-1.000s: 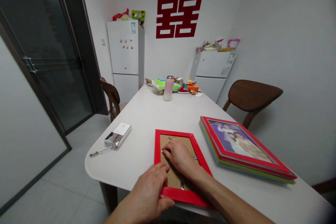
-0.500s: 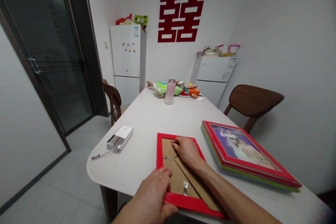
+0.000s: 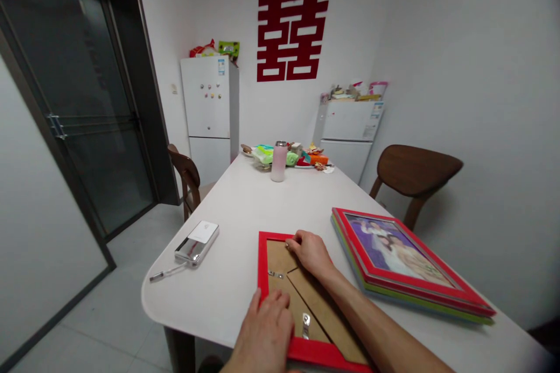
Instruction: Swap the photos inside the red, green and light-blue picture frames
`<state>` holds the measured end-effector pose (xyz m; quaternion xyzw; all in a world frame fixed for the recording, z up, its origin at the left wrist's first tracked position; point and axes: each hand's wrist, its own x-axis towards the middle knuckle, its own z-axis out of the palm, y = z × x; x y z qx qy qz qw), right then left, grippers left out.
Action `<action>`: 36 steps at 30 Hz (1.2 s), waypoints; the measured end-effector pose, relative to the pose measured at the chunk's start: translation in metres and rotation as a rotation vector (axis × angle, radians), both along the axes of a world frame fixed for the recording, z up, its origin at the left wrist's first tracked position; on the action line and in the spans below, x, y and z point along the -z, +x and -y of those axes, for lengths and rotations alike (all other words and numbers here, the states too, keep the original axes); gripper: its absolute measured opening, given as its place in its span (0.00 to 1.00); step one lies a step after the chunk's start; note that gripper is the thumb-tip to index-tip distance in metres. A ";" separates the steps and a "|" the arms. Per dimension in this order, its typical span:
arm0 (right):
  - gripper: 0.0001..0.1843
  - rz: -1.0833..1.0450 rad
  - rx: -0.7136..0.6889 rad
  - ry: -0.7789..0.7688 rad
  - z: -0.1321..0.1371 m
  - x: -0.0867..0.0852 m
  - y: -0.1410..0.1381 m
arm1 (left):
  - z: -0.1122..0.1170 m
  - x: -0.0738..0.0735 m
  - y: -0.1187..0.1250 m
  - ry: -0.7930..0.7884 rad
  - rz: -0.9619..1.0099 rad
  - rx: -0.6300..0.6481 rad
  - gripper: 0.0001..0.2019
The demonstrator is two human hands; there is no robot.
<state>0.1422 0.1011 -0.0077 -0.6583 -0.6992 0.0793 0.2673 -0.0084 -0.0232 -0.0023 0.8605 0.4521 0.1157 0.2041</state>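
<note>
A red picture frame lies face down at the table's near edge, its brown backing board showing. My left hand grips its near left corner, fingers bent over the side bar and board, the thumb mostly hidden at the near edge. Towards the far end, my right hand pinches a small metal clip between thumb and forefinger; the clip is largely covered. Another metal clip sits at the near bar, and small metal fittings at the left bar. A brown stand leg runs under my right forearm.
Stacked picture frames, the top one red with a photo, lie at right. A power bank with a short cable is at left. Farther off stand a pink bottle and several packages. Chairs flank the white table.
My left hand has shifted its fingers further onto the backing board. My right hand stays at the far clip. The camera view has tilted up slightly.
</note>
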 end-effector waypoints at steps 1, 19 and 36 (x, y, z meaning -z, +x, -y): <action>0.12 -0.030 -0.025 0.012 0.004 -0.003 0.002 | 0.000 0.005 0.005 0.020 -0.002 0.013 0.29; 0.17 -1.931 -0.213 -0.255 0.128 -0.005 -0.036 | 0.028 -0.040 0.048 -0.050 1.256 -0.349 0.12; 0.13 -1.072 0.336 -0.155 0.042 -0.057 0.213 | -0.076 -0.029 0.165 -0.451 1.185 -0.192 0.24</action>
